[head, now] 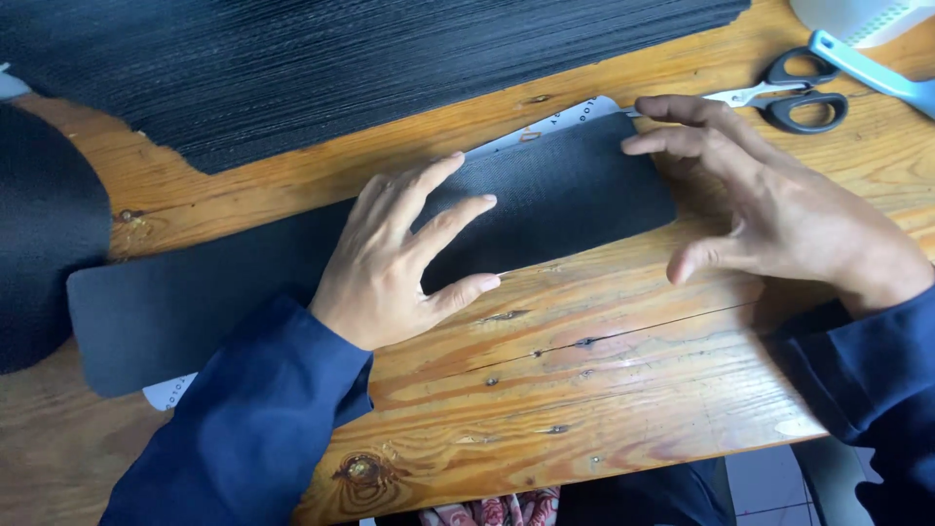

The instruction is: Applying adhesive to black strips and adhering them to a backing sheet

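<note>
Wooden table [604,390] is seen in the foreground | dark fabric strip [292,273] is laid across it over a white card [545,127] | left hand [399,263] is pressed flat, fingers spread, on the strip | right hand [779,214] is held open at its end | scissors [794,93] are seen beyond.

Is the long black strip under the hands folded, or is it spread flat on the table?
Spread flat. The black strip lies full length on the wooden table, left hand pressing on it.
</note>
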